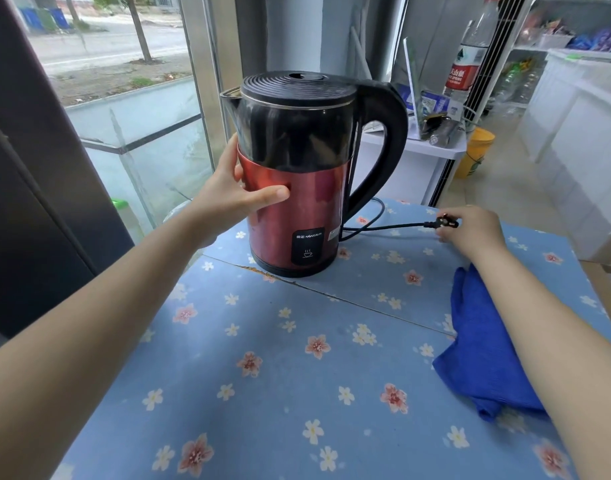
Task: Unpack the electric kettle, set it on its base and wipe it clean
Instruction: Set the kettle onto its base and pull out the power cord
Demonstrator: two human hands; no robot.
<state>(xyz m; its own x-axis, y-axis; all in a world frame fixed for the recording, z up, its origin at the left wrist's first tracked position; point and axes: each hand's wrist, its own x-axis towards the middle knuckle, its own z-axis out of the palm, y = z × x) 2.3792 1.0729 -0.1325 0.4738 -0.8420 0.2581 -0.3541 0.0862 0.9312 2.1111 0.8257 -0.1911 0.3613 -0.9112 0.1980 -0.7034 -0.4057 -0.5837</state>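
Observation:
A red and black electric kettle (297,174) stands upright on its black base (293,270) at the far middle of the table (262,375), lid closed, handle to the right. My left hand (235,192) grips its red body from the left, thumb across the front. A black power cord (383,227) runs from the base to the right. My right hand (473,230) pinches the cord's plug (446,223) just above the table. A blue cloth (484,344) lies crumpled on the table under my right forearm.
The table has a blue flowered cover and a seam running diagonally. Glass panes stand to the left. Behind the kettle a white shelf (418,150) carries a water bottle (466,60) and small items. A yellow bucket (475,152) sits on the floor; white counters stand at right.

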